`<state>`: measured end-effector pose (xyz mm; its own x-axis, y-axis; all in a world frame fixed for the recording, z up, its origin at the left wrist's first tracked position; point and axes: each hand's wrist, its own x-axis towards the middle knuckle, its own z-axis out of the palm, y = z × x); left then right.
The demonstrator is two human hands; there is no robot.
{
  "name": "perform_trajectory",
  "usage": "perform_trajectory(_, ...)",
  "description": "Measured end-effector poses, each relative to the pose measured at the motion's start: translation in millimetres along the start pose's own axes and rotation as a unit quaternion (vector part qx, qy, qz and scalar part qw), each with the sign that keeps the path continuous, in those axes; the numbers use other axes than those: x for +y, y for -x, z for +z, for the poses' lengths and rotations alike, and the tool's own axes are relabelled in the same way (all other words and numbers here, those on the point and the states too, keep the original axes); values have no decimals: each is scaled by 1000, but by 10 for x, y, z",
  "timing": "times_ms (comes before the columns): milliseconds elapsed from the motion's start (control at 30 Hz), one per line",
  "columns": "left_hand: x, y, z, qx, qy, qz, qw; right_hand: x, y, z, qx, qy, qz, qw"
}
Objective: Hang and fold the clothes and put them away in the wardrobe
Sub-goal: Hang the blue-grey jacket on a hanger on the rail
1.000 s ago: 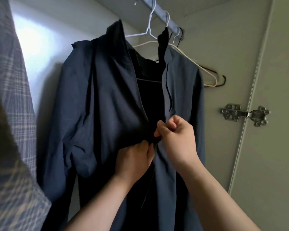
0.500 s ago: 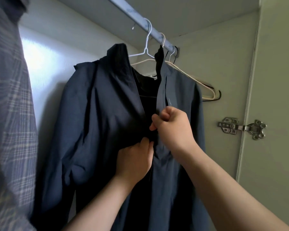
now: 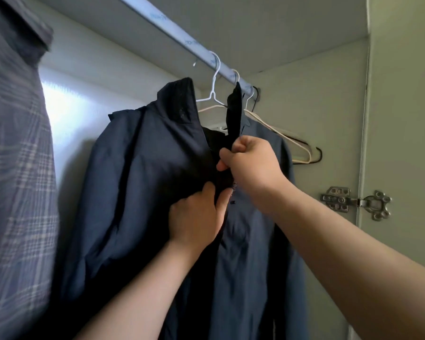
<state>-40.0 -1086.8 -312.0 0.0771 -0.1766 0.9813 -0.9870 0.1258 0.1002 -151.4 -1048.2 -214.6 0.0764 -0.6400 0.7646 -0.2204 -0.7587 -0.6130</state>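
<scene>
The navy jacket (image 3: 145, 192) hangs ahead of both hands; left hand (image 3: 196, 217) grips its front edge, right hand (image 3: 250, 163) above pinches the zipper. Soft, light fabric likely shifts; hold the edges taut.

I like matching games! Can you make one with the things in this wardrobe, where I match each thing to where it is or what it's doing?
Things:
1. dark blue jacket
2. plaid shirt
3. right hand
4. metal hinge

Places or states:
A. on the wardrobe wall, far right
B. hanging at the far left
C. hanging from the rail on a white hanger
D. pinching the jacket's front, up near the collar

Pairs: 1-C, 2-B, 3-D, 4-A
</scene>
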Motion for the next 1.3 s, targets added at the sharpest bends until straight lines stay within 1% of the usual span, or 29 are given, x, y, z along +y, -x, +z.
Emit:
perform_trajectory(67, 0, -33, 57, -6, 21, 15, 1000, -58, -39, -20, 1, -5, 10, 1000)
perform_trajectory(200, -46, 62, 136, -5, 37, 39, 999, -225, -246, -154, 18, -60, 56, 996)
perform_trajectory(300, -112, 117, 157, -23, 31, 51, 998, -232, -308, -154, 10, -30, 63, 998)
perform_trajectory(367, -122, 39, 128, -34, 22, 31, 999, -218, -295, -119, -2, -9, 61, 998)
perform_trajectory(433, -104, -161, 72, -20, 10, -5, 1000, -243, -299, -112, -5, -14, 57, 998)
perform_trajectory(500, -94, -373, 28, 9, 10, -17, 1000, -297, -329, -114, -7, -14, 56, 998)
perform_trajectory(567, -101, -510, 36, 10, 29, 0, 1000, -337, -358, -99, -13, -5, 67, 998)
perform_trajectory(700, -141, -511, 121, -19, 45, 33, 998, -386, -401, -114, -37, 38, 104, 993)
perform_trajectory(767, -153, -457, 150, -10, 45, 39, 998, -445, -435, -128, -41, 18, 106, 993)
perform_trajectory(867, -146, -417, 154, 14, 64, 37, 997, -551, -525, -98, -22, 5, 128, 992)
perform_trajectory(933, -151, -418, 137, 12, 68, 38, 997, -628, -591, -82, 0, -40, 137, 990)
perform_trajectory(1000, -161, -434, 117, 4, 57, 44, 997, -678, -641, -112, 11, -52, 132, 990)
perform_trajectory(1100, -162, -514, 75, -35, 45, 17, 998, -657, -622, -157, -14, 1, 119, 993)
perform_trajectory(1133, -160, -579, 66, -34, 49, 7, 998, -637, -610, -165, -25, 12, 115, 993)
perform_trajectory(1233, -156, -822, 19, 8, 52, 1, 999, -595, -593, -186, -38, 23, 105, 994)
perform_trajectory(1300, -124, -922, -13, 3, 44, 14, 999, -607, -615, -200, -35, 34, 89, 995)
